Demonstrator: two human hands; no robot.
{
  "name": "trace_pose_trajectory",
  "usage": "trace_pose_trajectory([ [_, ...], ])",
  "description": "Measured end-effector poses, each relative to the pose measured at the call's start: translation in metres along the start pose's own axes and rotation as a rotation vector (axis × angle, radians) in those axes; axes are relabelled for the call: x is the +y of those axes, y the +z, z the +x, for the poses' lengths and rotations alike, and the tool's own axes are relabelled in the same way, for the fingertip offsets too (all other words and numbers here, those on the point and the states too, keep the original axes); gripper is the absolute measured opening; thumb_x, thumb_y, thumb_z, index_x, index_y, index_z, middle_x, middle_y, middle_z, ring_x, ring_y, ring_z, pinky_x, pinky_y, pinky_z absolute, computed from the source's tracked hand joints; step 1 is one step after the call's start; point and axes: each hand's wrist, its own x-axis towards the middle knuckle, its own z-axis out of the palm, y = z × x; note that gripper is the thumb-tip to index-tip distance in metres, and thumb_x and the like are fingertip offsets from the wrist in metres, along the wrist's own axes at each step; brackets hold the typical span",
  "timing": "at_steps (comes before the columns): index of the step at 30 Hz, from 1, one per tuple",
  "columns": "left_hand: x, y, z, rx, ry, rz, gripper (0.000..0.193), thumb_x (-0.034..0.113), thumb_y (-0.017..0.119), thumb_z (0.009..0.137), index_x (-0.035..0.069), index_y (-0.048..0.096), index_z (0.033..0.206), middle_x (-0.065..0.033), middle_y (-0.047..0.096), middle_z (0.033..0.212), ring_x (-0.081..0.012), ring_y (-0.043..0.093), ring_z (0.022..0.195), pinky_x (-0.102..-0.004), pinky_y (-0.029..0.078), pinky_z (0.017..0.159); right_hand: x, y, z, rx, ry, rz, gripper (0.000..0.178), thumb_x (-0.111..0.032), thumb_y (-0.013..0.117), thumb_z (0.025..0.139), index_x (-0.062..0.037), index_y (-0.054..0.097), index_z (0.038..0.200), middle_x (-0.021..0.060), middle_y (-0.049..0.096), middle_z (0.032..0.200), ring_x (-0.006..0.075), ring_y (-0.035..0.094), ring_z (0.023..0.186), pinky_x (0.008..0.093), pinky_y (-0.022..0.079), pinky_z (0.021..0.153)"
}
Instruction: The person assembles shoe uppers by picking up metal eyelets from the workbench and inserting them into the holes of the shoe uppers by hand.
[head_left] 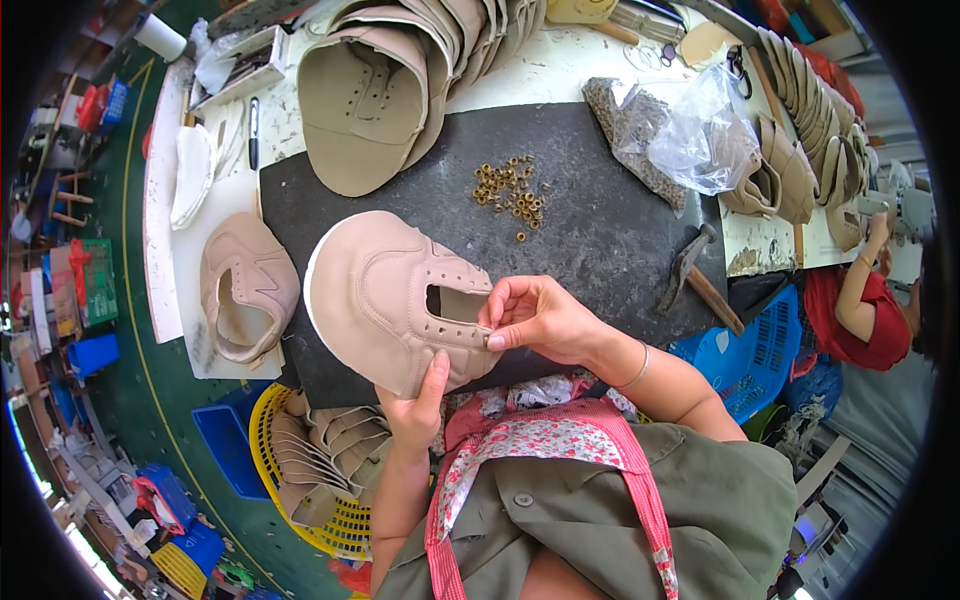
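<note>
A beige shoe upper (365, 285) with a white-edged toe is held over the front of the black mat (600, 260). My left hand (420, 405) grips its lower side, thumb on top and fingers hidden underneath. At the end of its lower row of lace holes, my right hand (545, 322) is closed in a pinch, thumb and index finger touching the upper's edge. Whatever sits between those fingertips is too small to make out. Brass-coloured eyelets (522, 205) lie loose on the mat beyond my hands. Another shoe upper (250, 285) rests to the left.
A hammer (690, 270) lies at the mat's right edge, near a plastic bag of small pieces (640, 140). Stacked uppers (370, 120) stand at the back. A yellow basket (345, 525) and a blue basket (755, 350) flank me. Far right, a person in red (865, 315) works.
</note>
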Motion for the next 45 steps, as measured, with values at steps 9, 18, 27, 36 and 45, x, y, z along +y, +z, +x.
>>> trace_pose_trajectory([
  [9, -0.008, 0.001, 0.000, -0.049, 0.016, 0.312, 0.026, 0.001, 0.058, 0.081, -0.006, 0.053, 0.106, -0.0101, 0.058, 0.103, -0.0154, 0.055, 0.093, -0.0287, 0.042, 0.083, 0.004, 0.001, 0.000, 0.194, -0.269, -0.373, 0.018, 0.001, 0.065, 0.077, -0.0036, 0.048, 0.076, 0.0085, 0.061, 0.078, 0.0108, 0.059, 0.071, 0.0225, 0.049, 0.063],
  [18, -0.002, 0.006, 0.002, -0.058, 0.015, 0.228, 0.027, 0.001, 0.059, 0.081, -0.004, 0.054, 0.106, -0.0073, 0.057, 0.102, -0.0128, 0.054, 0.092, -0.0267, 0.041, 0.084, -0.019, -0.039, 0.028, 0.529, -0.590, -1.744, 0.014, -0.007, 0.064, 0.070, -0.0010, 0.054, 0.078, 0.0121, 0.054, 0.075, 0.0316, 0.055, 0.072, 0.0407, 0.045, 0.064],
  [27, -0.005, 0.003, 0.002, -0.065, 0.013, 0.183, 0.035, -0.001, 0.059, 0.079, -0.004, 0.049, 0.113, -0.0087, 0.055, 0.107, -0.0144, 0.053, 0.095, -0.0276, 0.041, 0.086, -0.023, 0.008, 0.002, 0.042, -0.524, -0.810, 0.016, 0.007, 0.063, 0.069, -0.0012, 0.065, 0.082, 0.0095, 0.064, 0.085, 0.0159, 0.062, 0.080, 0.0267, 0.049, 0.071],
  [36, -0.003, 0.008, 0.003, -0.003, -0.055, 0.044, 0.033, 0.001, 0.062, 0.079, -0.005, 0.052, 0.109, -0.0100, 0.057, 0.105, -0.0159, 0.054, 0.097, -0.0289, 0.041, 0.086, -0.016, 0.008, 0.001, 0.072, -0.119, -0.230, 0.015, 0.008, 0.064, 0.073, -0.0009, 0.052, 0.073, 0.0085, 0.062, 0.081, 0.0101, 0.058, 0.076, 0.0236, 0.049, 0.071],
  [45, -0.002, 0.012, 0.001, -0.014, -0.040, 0.110, 0.025, 0.000, 0.062, 0.078, -0.005, 0.056, 0.102, -0.0080, 0.059, 0.098, -0.0147, 0.056, 0.091, -0.0279, 0.043, 0.082, -0.027, -0.001, 0.002, 0.019, -0.093, -0.253, 0.030, 0.005, 0.067, 0.072, -0.0028, 0.046, 0.091, 0.0043, 0.060, 0.078, 0.0107, 0.060, 0.071, 0.0223, 0.049, 0.065],
])
